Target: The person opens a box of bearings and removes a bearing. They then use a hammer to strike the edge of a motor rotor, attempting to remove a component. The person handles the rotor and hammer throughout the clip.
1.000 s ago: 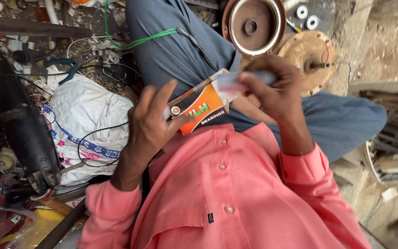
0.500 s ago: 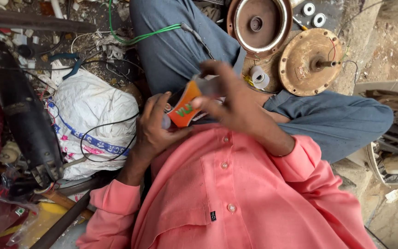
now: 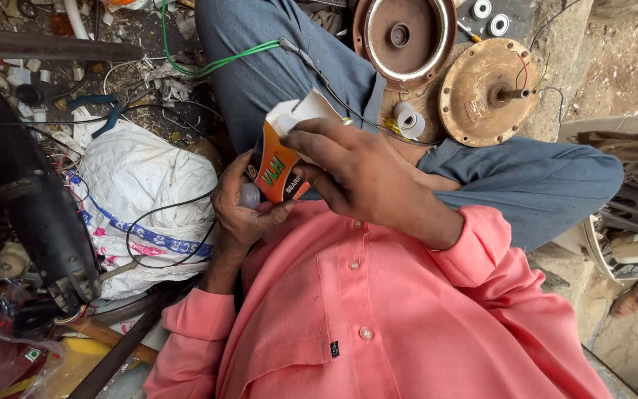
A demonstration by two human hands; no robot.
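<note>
Both hands grip the small orange carton (image 3: 278,159) above your lap: left hand (image 3: 241,210) cups its base, right hand (image 3: 356,166) pinches the open white flap. Light, crushable card; hold the edges. Rusty motor cover (image 3: 485,92) lies beyond.

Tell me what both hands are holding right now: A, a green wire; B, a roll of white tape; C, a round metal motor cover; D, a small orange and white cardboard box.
D: the left hand cradles the small orange and white cardboard box from below while the right hand grips its top; the round metal motor cover and green wire lie untouched beyond the knees.
</note>
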